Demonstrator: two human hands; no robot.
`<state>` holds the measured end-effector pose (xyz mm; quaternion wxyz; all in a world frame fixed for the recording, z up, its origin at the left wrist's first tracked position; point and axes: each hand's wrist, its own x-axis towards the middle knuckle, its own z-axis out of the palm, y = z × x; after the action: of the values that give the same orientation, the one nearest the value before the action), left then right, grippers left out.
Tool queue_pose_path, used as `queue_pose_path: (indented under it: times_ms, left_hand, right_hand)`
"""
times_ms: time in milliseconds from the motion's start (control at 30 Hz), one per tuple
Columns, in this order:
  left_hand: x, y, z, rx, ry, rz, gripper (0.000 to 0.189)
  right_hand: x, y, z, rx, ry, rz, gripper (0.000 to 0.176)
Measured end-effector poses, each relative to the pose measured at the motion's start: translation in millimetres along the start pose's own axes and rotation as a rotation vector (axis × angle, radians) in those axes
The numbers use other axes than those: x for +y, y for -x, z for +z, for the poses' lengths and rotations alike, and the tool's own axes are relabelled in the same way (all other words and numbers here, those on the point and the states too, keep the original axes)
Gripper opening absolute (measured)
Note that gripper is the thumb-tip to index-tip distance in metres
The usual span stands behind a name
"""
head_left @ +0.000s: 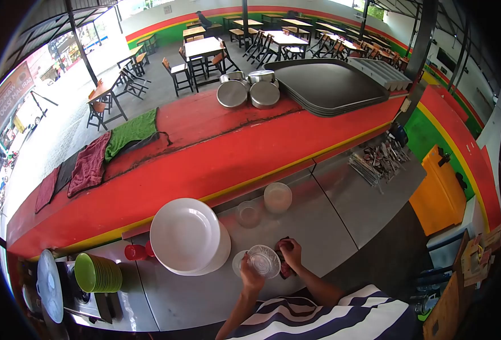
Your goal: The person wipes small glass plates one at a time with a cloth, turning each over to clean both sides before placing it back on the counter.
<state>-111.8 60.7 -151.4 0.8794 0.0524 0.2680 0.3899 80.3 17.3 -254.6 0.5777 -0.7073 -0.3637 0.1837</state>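
Note:
My left hand [252, 275] grips a clear glass bowl [264, 262] by its left edge, tilted so its inside faces up. Partly behind that hand, another clear round dish [238, 262] shows on the grey counter. My right hand [290, 253] is closed on a dark red cloth [285, 267] just right of the bowl. Beyond the hands stand a stack of clear bowls [277, 198] and a lower clear dish [249, 214]. To the left is a tall stack of white plates [185, 233].
Green bowls [94, 273] and red cups [135, 252] stand at the left. Cutlery [379, 161] lies at the right. Black trays [330, 85], metal tins [232, 93] and cloths [131, 134] rest on the red ledge [222, 153].

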Motion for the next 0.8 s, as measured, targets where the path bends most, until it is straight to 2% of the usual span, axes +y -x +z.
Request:
queue_pose_path:
  times_ms: [67,167,267,367,467,567,600,667,700,733,800]
  left_hand:
    - [6.1,14.7,-2.3,-0.064,-0.007,-0.053,0.058]
    - [19.7,36.9,5.3,-0.242,0.149,-0.158,0.066]
    - [19.7,54.0,22.9,-0.387,0.280,-0.211,0.071]
    - [11.4,58.0,33.4,-0.386,0.175,-0.191,0.071]
    - [8.3,57.3,42.9,-0.344,0.117,-0.182,0.069]
    - [11.7,55.9,58.5,-0.368,-0.027,-0.089,0.065]
    - [14.5,57.0,60.4,-0.388,0.084,-0.141,0.060]
    - [19.6,55.9,63.1,-0.366,-0.001,-0.082,0.059]
    - [20.2,56.2,63.4,-0.362,-0.044,-0.052,0.058]
    - [19.5,57.6,61.4,-0.444,-0.096,0.032,0.052]
    - [-6.3,33.0,-10.6,-0.368,-0.180,0.046,0.050]
  right_hand:
    - [-7.9,9.7,-9.4,0.174,-0.373,0.377,0.024]
    - [-38.1,19.2,-33.9,0.279,-1.186,0.708,0.033]
    - [-112.6,39.7,-59.0,0.076,-1.286,0.555,0.044]
    - [-170.7,48.8,-71.2,-0.039,-1.342,0.655,0.050]
    - [-194.5,51.5,-56.8,-0.224,-1.067,0.348,0.054]
    - [-229.3,56.3,-57.5,-0.529,-0.430,-0.017,0.056]
    - [-234.6,57.4,-53.7,-0.584,-0.254,-0.140,0.056]
    - [-242.3,59.1,-44.3,-0.685,0.101,-0.398,0.056]
    - [-244.3,57.6,-39.8,-0.653,0.187,-0.453,0.055]
    - [-245.4,55.8,-34.9,-0.616,0.274,-0.510,0.055]
    - [-242.7,54.7,-22.7,-0.516,0.433,-0.599,0.054]
